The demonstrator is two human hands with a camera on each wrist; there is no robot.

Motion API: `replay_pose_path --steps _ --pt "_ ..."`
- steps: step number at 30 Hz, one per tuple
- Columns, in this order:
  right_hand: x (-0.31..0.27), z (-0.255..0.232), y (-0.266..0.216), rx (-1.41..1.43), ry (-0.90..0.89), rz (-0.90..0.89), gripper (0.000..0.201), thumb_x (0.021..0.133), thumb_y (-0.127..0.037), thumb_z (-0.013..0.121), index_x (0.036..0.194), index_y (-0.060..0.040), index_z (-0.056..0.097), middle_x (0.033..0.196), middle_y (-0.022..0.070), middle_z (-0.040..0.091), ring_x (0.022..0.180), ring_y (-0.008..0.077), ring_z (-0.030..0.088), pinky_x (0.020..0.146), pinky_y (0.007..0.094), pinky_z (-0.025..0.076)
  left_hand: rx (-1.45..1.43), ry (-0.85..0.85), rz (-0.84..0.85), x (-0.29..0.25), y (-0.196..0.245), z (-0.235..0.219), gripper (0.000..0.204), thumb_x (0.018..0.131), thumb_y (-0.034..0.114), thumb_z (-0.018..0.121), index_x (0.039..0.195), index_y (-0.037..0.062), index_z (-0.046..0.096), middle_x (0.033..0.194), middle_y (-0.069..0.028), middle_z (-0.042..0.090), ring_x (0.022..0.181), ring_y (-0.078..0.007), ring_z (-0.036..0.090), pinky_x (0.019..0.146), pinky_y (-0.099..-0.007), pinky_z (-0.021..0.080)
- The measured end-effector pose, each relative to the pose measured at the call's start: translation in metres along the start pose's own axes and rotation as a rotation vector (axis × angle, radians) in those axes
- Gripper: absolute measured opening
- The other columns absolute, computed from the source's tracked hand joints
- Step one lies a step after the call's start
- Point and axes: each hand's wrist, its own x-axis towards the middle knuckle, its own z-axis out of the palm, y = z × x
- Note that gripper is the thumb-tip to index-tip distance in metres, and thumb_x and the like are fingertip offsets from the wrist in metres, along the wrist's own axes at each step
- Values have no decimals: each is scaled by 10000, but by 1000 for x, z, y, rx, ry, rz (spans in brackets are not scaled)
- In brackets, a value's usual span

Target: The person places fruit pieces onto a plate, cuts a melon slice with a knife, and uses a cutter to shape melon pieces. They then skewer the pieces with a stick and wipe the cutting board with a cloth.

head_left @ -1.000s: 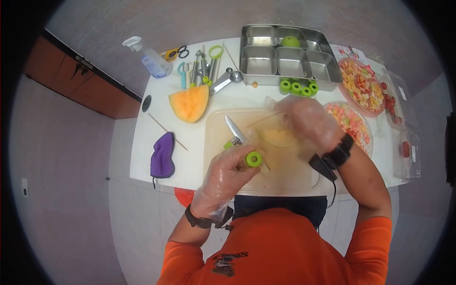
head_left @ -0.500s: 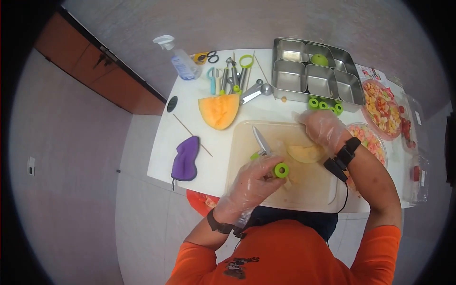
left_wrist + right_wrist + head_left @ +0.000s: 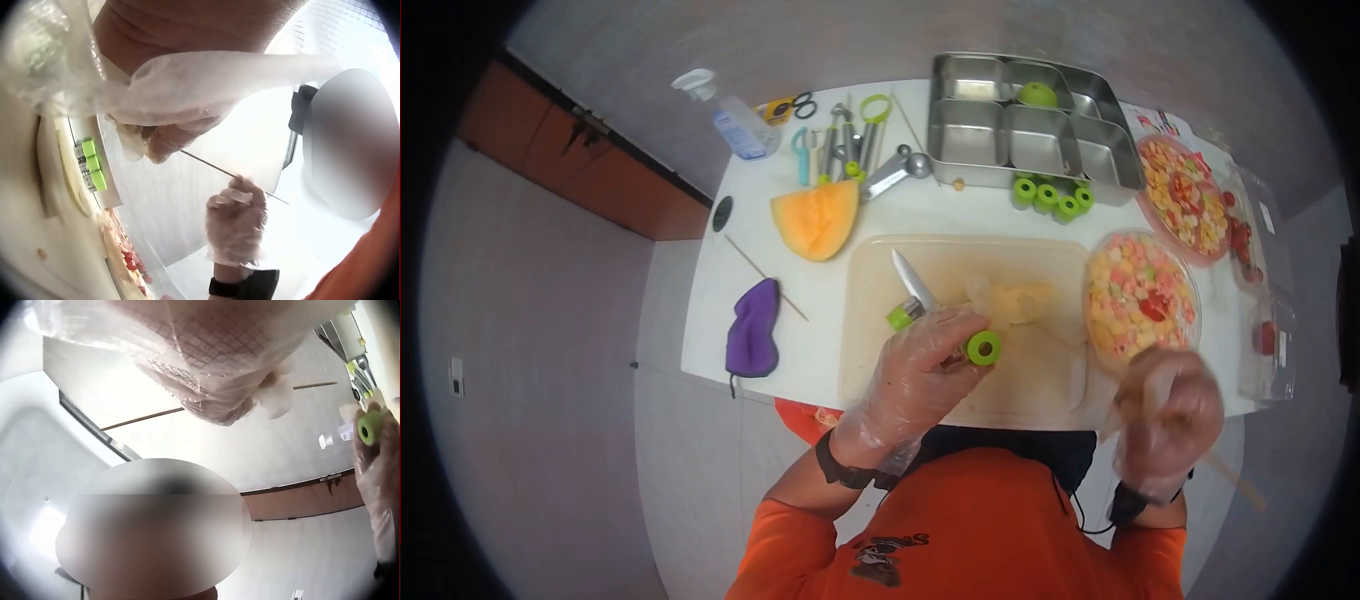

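Note:
Both hands wear clear plastic gloves. Over the front of the cutting board [image 3: 865, 350], my left hand [image 3: 920, 370] grips a small cylindrical cutter with a green ring end [image 3: 984, 348], its round hole facing up. My right hand [image 3: 1170, 415] is beyond the board's right side, near the table's front edge, fingers curled round a thin wooden skewer [image 3: 144, 419]. The skewer sticks out on both sides of that fist in the right wrist view. On the board lie a knife [image 3: 912, 278], another green-ended piece [image 3: 903, 315] and a pale melon slice [image 3: 1030, 298].
An orange melon wedge [image 3: 815, 220] sits left of the board, near a purple cloth item [image 3: 753, 330]. Utensils [image 3: 850, 150] and a steel tray [image 3: 970, 175] stand behind. Several green-ended cutters [image 3: 1048, 197] line the tray's front. A bowl of diced fruit [image 3: 1135, 290] is right.
My right hand has moved from above the board's back right toward my body and the table's front right, uncovering the fruit bowl. My left hand keeps its hold on the green-ended cutter.

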Motion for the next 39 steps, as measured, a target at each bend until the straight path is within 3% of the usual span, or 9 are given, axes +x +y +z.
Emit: replay_pose_path --steps 5,7,19,21,23,29,35,38,39 --pt "-29 -7 -21 -30 87 115 292 737 131 641 661 -105 487 806 71 612 586 187 572 541 318 454 1 -44 25 3 10 18 439 755 -19 862 1156 55 698 1027 -72 689 821 -142 635 675 -256 516" --pt "-24 -17 -23 -104 -112 71 257 734 108 676 690 -110 546 796 56 633 583 190 584 544 319 462 11 -80 21 2 12 22 447 760 -25 858 1169 55 697 1039 -74 692 834 -148 641 686 -259 523" --pt "-25 -20 -27 -456 -362 -11 373 661 -81 794 1020 -170 752 876 -3 668 624 239 593 589 390 448 67 -138 50 -4 14 38 510 783 -129 766 1256 39 671 1155 -126 695 973 -192 707 768 -287 575" --pt "-25 -19 -22 -452 -356 -34 409 670 -82 786 1068 -167 744 866 -6 661 617 238 582 582 388 440 64 -164 33 -4 14 40 524 777 -144 754 1261 38 669 1154 -130 695 965 -196 713 767 -290 579" --pt "-24 -16 -19 -451 -350 -56 447 679 -83 778 1116 -165 737 855 -9 653 610 236 572 575 385 432 34 -115 16 -5 12 44 440 778 17 836 1190 70 691 1136 -150 710 898 -299 716 718 -333 591" --pt "-23 -8 -6 -477 -311 -79 547 691 -52 758 1226 -155 718 815 -21 632 604 225 562 558 374 419 110 -116 118 0 13 42 449 770 11 837 1190 74 692 1139 -145 713 897 -298 719 723 -335 594" --pt "-26 -10 -2 -480 -313 -53 470 695 24 752 1132 -142 704 820 -7 629 597 229 581 533 355 424 75 -83 56 -5 6 41 448 780 -20 820 1197 82 694 1114 -133 717 899 -267 716 714 -314 585" --pt "-36 -23 -6 -316 -219 -11 355 741 68 750 1043 -101 671 852 49 649 589 217 609 508 330 463 84 -46 -15 -5 5 25 460 799 -27 816 1232 58 686 1095 -99 714 899 -195 705 718 -273 568" --pt "-48 -22 -4 -142 2 35 292 775 74 736 1006 -83 650 857 78 644 594 203 621 489 313 475 86 -43 -16 -5 3 15 460 799 -27 816 1232 58 686 1095 -99 714 899 -195 705 718 -273 568"
